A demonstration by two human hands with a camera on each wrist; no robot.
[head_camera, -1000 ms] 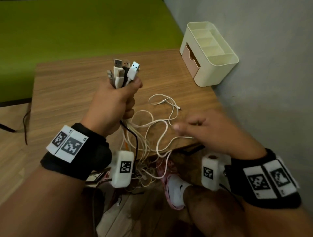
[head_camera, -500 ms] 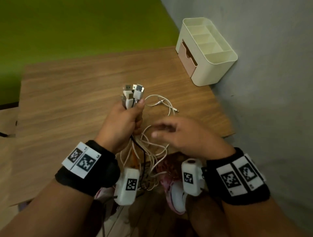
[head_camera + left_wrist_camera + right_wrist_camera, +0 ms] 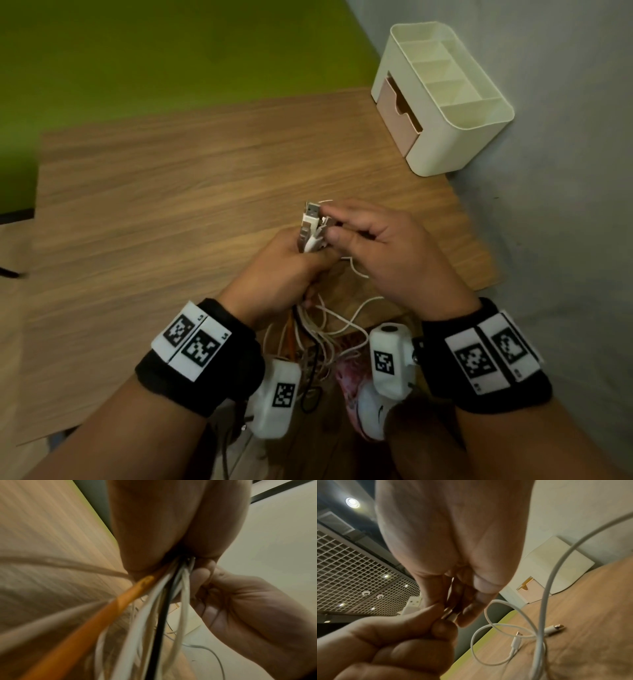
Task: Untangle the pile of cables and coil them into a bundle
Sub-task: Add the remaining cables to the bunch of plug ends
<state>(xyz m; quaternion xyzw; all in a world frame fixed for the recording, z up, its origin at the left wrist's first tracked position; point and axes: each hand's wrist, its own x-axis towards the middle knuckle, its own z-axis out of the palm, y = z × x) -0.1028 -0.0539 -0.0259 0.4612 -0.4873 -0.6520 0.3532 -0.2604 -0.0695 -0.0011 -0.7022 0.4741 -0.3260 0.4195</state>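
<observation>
My left hand (image 3: 291, 270) grips a bunch of cables just below their USB plugs (image 3: 312, 224), which stick up out of the fist. White, black and orange cables (image 3: 159, 612) hang from that fist past the table's near edge. My right hand (image 3: 373, 240) has come in from the right, and its thumb and fingers pinch the plugs at the top of the bunch. In the right wrist view a loose white cable (image 3: 513, 628) with small plugs lies on the wooden table (image 3: 171, 205).
A cream desk organiser (image 3: 442, 99) with a pink drawer stands at the table's far right corner, against the grey wall. A green surface lies beyond the table. Below the table's near edge are a pink and white shoe (image 3: 363, 394) and dangling cable loops.
My left hand came down and nearer with the bunch. My right hand moved left from the loose cables and took hold of the plugs.
</observation>
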